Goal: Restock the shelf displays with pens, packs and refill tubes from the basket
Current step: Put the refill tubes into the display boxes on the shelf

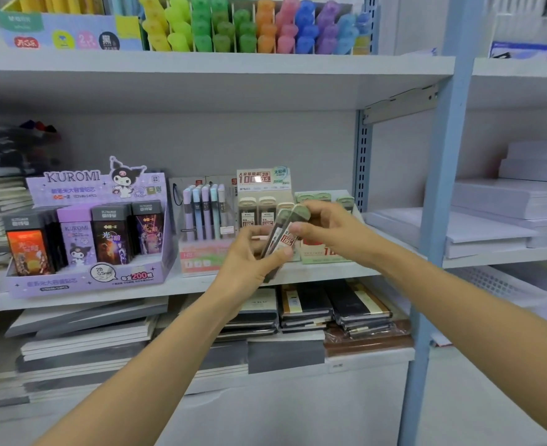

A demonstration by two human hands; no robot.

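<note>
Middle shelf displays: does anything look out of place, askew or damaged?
Nothing looks damaged or spilled. In the Kuromi display, only one purple pack matches the box; the dark packs beside it carry a different design.

Bright even light, soft shadows under shelves, blurred edges, wide-angle bending at corners

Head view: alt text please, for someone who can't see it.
The left hand and right hand together hold two green-capped refill tubes in front of a beige refill display on the middle shelf. A purple Kuromi display stands further left; coloured highlighters fill the shelf above.
</note>
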